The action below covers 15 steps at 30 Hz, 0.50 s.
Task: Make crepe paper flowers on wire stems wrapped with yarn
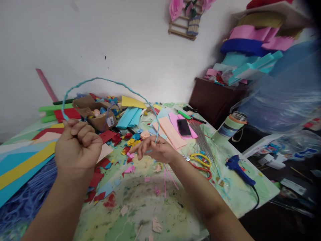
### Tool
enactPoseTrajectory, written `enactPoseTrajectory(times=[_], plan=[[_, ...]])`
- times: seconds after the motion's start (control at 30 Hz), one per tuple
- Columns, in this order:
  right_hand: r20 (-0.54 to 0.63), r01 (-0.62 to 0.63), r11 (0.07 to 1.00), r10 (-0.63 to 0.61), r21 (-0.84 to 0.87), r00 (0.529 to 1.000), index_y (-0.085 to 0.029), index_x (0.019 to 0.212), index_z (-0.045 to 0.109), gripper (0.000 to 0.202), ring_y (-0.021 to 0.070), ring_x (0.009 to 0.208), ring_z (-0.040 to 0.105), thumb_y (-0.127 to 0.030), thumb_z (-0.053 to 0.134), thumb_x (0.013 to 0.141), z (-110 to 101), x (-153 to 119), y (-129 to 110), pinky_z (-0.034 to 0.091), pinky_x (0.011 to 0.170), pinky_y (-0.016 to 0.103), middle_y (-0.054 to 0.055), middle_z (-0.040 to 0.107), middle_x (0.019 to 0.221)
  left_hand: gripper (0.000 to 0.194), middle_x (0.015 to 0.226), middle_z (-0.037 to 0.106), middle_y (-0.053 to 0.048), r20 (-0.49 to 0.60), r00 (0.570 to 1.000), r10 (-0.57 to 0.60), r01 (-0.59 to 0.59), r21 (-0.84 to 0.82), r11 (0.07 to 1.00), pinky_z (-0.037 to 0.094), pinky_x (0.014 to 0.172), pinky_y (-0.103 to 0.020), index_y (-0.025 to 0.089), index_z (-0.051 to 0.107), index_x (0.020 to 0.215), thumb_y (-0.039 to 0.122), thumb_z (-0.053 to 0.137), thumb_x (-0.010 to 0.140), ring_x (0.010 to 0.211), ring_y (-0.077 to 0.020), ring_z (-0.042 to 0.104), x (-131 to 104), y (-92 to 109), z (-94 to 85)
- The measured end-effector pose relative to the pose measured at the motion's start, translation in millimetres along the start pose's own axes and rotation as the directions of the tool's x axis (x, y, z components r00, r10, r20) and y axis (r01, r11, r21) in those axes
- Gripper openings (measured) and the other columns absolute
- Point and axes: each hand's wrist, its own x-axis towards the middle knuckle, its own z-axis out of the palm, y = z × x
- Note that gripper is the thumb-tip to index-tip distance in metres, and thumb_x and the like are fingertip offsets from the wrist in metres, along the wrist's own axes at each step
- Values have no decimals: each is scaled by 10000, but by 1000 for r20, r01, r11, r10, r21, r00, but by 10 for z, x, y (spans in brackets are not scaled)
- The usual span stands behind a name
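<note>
A long blue paper-wrapped wire [96, 78] arches above the table between my two hands. My left hand [77, 142] is closed in a fist around one end of it, at the left. Over the middle of the table, my right hand [156, 149] pinches the other end between thumb and fingers, with its index finger reaching out to the left. Below and behind the hands lie small paper flowers [135, 136] in blue, yellow, red and peach.
Scissors with yellow handles [200, 160], a phone [184, 128], a bundle of thin wires [203, 142] and a blue glue gun [240, 170] lie on the right. A cardboard box [100, 122] stands at the back. Paper sheets [27, 160] cover the left side.
</note>
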Motion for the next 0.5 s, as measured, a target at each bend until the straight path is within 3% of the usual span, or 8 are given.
enactPoseTrajectory(times=[0.13,0.23,0.33,0.43,0.5], plan=[[184,-48,976,88,-212,979,-171,957,656,370,259,1209,538,-517,638,824,-51,-4,-158,382,1021,429,106,702,936,327,480,324,89,-3,999,41,-41,-25,999,182,277,-141,167,448,738,264,307,1016,344,-33,237,89,78,-78],[249,-73,892,203,-446,947,-171,962,636,326,225,1240,513,-480,597,869,-89,-12,-243,346,1060,403,108,693,1008,324,478,329,90,-12,998,60,-61,-20,998,173,280,-140,165,440,730,253,314,1014,342,-30,237,158,140,-132],[122,-79,789,192,-609,974,-168,924,640,324,193,1108,595,-470,523,917,-112,-35,-288,405,996,359,90,691,988,335,467,335,95,-37,992,122,-120,58,991,149,278,-148,162,432,724,266,306,1017,334,-28,212,246,197,-187],[-84,-74,746,24,-662,996,-160,806,636,374,166,883,646,-493,509,916,-180,-66,-329,462,875,325,59,682,842,336,455,322,101,-66,974,219,-199,220,955,132,286,-157,160,417,717,255,298,1017,337,-33,179,339,267,-236],[-236,-64,757,-120,-650,964,-162,754,609,387,143,723,628,-511,524,899,-274,-88,-369,477,756,293,19,635,697,324,459,310,102,-106,952,287,-236,341,910,139,299,-156,163,401,722,230,279,1015,348,-39,171,386,316,-255]])
